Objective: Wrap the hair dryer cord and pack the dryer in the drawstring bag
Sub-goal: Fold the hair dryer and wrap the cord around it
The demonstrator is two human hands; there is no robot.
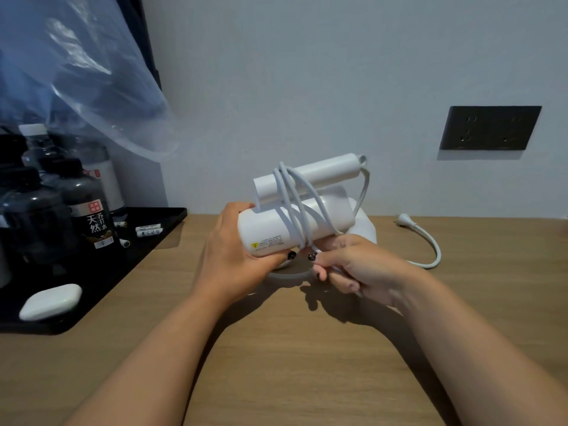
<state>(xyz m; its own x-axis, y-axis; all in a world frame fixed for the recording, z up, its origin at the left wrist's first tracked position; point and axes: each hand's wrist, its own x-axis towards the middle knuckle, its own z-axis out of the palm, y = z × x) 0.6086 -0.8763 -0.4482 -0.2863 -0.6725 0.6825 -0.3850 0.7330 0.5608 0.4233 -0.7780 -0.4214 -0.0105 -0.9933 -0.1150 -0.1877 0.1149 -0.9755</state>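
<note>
A white hair dryer [267,229] with its handle [319,172] folded along the barrel is held above the wooden table. My left hand [227,256] grips the barrel's left end from below. Several turns of white cord [295,207] cross the barrel and handle. My right hand [353,269] pinches the cord just under the dryer. The rest of the cord trails right across the table to the plug [404,220], which lies unplugged. A white soft object [365,229], possibly the bag, lies behind and under the dryer, mostly hidden.
A black tray [147,241] at the left holds dark bottles [89,210], small tubes and a white case [50,301]. A clear plastic bag [92,72] hangs above it. A black wall socket [490,128] sits on the right wall.
</note>
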